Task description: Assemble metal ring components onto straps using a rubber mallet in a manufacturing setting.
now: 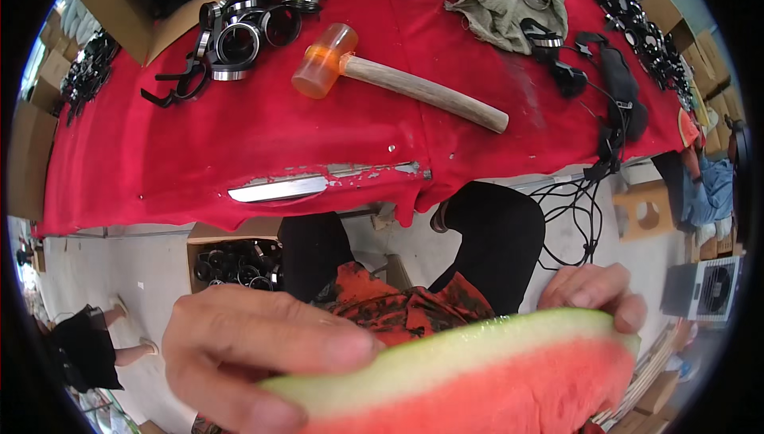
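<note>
The left hand (263, 338) and right hand (597, 291) clasp a watermelon slice (477, 378), fingers gripping opposite ends — near, before a red-covered table (191, 147). A mallet (382, 76) lies mid-table, black-and-silver rings (243, 6) far left; a cardboard box (231, 233) sits beneath — pale floor (151, 267) beyond, a person (86, 346) at left.

Red-covered table (199, 136) on a pale floor (151, 263); bright patch (34, 64) far left, perhaps daylight.
</note>
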`<state>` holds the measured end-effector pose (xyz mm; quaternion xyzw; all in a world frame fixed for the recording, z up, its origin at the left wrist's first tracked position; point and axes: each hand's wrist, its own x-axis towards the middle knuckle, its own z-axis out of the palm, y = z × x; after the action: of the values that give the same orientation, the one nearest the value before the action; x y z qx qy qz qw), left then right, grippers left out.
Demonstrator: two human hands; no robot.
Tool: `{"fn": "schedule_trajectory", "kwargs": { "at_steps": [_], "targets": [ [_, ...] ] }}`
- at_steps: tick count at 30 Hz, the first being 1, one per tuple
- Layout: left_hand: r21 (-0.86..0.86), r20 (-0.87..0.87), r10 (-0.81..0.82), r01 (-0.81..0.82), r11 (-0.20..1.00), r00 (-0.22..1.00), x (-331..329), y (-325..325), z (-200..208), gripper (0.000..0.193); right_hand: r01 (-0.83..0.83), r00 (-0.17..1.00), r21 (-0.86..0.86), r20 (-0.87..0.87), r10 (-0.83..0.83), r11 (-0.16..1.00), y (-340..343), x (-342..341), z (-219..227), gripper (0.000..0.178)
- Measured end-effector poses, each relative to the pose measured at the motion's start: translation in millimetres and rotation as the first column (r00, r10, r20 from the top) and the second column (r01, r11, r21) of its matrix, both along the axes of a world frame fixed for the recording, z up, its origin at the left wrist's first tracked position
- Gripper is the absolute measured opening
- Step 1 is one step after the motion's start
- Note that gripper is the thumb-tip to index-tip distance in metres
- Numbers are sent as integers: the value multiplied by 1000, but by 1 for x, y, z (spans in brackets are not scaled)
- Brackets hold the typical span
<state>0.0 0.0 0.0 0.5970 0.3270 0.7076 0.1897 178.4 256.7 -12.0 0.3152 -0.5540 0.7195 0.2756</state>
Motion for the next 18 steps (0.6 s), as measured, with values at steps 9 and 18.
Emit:
{"fn": "schedule_trajectory", "kwargs": {
  "at_steps": [9, 18],
  "targets": [
    [-380, 482, 436, -267, 886, 760, 10, 12, -19, 56, 493, 766, -96, 520, -378, 865, -20, -45, -24, 45],
    [-487, 559, 443, -155, 860, 701, 12, 33, -23, 55, 454, 773, -332, 607, -181, 827, -3, -52, -46, 48]
  ]
}}
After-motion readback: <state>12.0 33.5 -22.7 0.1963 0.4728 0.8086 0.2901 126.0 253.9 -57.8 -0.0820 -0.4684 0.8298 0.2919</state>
